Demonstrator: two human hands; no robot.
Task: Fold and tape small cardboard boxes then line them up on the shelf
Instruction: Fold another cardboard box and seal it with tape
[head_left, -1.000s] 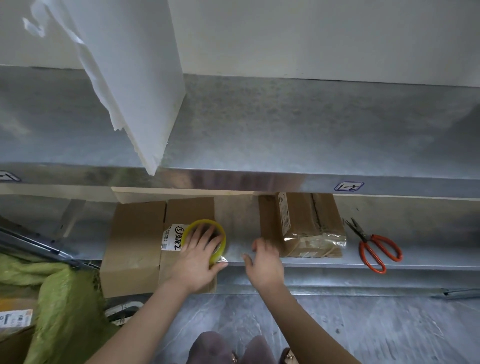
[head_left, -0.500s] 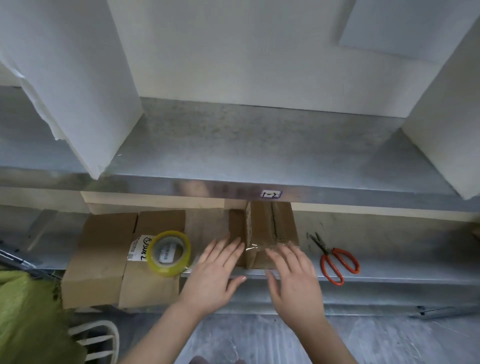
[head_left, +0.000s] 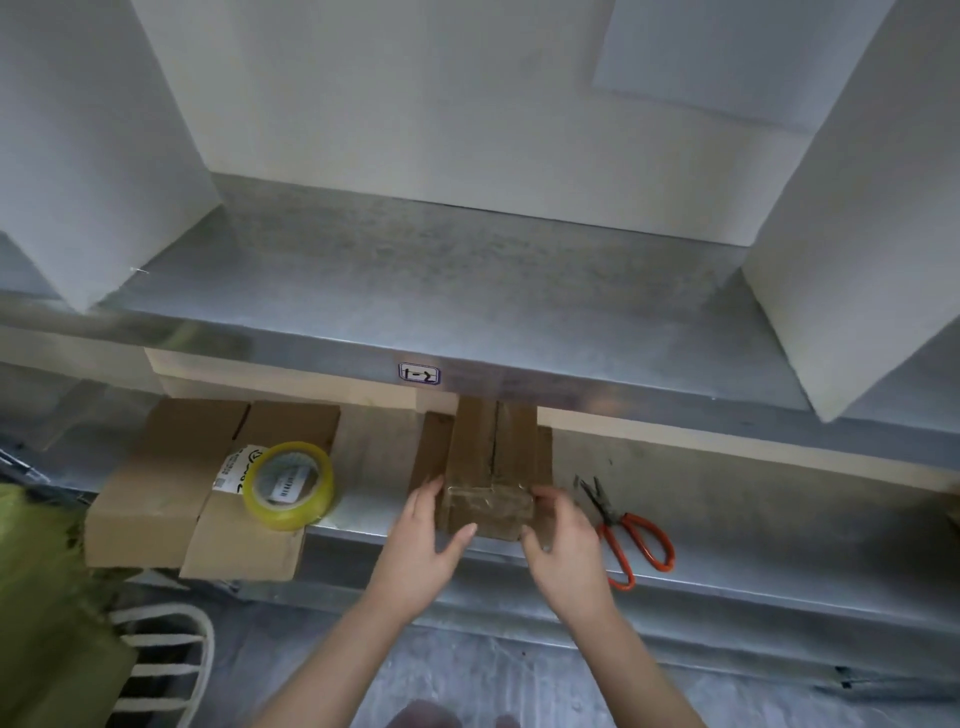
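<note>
On the lower shelf (head_left: 727, 551), at its front edge, stands the small cardboard box (head_left: 491, 457), and both hands clasp its near, taped end. The left hand (head_left: 423, 545) has its fingers along the left side and its thumb across the front face. The right hand (head_left: 563, 545) curls round the right corner in the same way.

The box's far end is hidden under the lip of the upper shelf (head_left: 467, 291). A darker cardboard piece (head_left: 431, 447) shows on both sides behind it, but whether this is a flat sheet or another box cannot be told. The clear tape on the front is hard to make out beyond its glare.

Counted: one box held and one yellow tape roll (head_left: 288, 486), which lies on flat cardboard (head_left: 171, 483) to the left and covers part of a printed label. One pair of orange-handled scissors (head_left: 631, 530) lies just right of the right hand. The flat cardboard may be one creased sheet or two – unclear.
</note>
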